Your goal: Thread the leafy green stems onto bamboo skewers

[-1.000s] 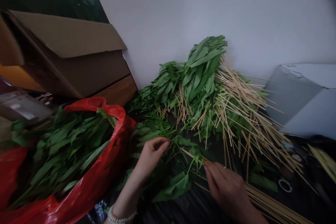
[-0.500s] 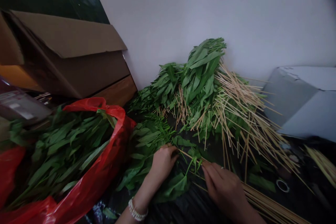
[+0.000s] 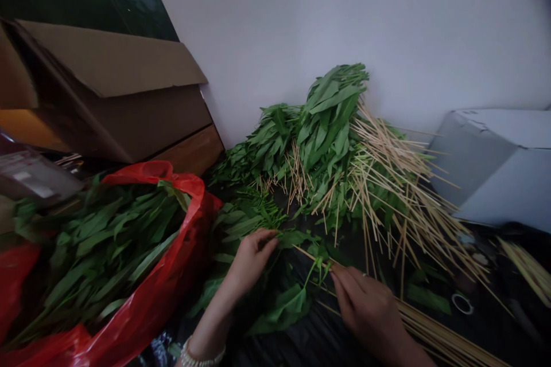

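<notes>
My left hand [image 3: 249,258] pinches a green leaf [image 3: 293,237] at its stem, fingers pressed together, among loose leaves on a dark surface. My right hand [image 3: 365,304] is closed on a thin bamboo skewer [image 3: 307,253] whose tip points up and left toward the left hand; a few leaves [image 3: 321,255] are threaded on it. A beaded bracelet [image 3: 196,358] circles my left wrist. Behind both hands lies a heap of skewered green leaves [image 3: 331,126] with their bare stick ends [image 3: 400,183] fanning out to the right.
A red plastic bag [image 3: 172,275] full of green leaves sits at the left. Brown cardboard boxes [image 3: 116,97] stand behind it against the white wall. A grey-white box [image 3: 499,160] is at the right. More bare skewers [image 3: 447,338] lie under my right wrist, and a small ring [image 3: 462,303] lies nearby.
My left hand dipped onto the loose leaves half a second ago, then came back up and left pinching a leaf. My right hand stayed on the skewer, shifting slightly left.
</notes>
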`<control>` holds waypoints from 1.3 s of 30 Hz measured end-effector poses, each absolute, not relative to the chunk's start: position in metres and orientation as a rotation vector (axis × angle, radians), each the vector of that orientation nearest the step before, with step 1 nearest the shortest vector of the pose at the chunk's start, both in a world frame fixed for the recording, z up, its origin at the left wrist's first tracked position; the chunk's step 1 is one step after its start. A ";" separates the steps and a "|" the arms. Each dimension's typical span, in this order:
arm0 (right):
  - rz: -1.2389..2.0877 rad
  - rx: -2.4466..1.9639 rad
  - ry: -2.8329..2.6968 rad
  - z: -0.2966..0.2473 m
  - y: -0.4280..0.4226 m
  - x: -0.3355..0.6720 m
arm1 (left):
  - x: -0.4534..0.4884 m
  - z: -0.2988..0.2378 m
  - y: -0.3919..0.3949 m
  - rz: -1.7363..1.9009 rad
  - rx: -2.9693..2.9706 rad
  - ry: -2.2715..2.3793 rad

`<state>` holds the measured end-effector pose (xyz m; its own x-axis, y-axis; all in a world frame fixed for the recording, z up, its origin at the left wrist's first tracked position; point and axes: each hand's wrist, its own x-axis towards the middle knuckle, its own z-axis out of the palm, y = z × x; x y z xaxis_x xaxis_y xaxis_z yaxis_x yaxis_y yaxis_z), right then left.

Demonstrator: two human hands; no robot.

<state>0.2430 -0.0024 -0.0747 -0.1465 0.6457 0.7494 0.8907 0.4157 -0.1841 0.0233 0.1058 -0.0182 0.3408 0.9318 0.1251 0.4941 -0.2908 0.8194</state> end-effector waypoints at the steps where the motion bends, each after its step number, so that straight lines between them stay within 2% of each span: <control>1: -0.398 -1.313 -1.879 -0.075 -0.002 0.243 | 0.023 -0.019 0.106 0.800 1.883 1.236; 6: -0.381 -1.323 -1.888 -0.079 -0.003 0.244 | 0.023 -0.026 0.105 0.873 1.715 1.154; 21: -0.342 -1.314 -1.888 -0.082 -0.002 0.244 | 0.027 -0.020 0.102 0.699 1.525 1.093; 29: -0.384 -1.283 -1.882 -0.079 -0.002 0.243 | 0.027 -0.024 0.102 0.812 1.361 1.169; 39: -0.370 -1.300 -1.931 -0.080 -0.003 0.245 | 0.034 -0.021 0.093 0.695 1.440 1.062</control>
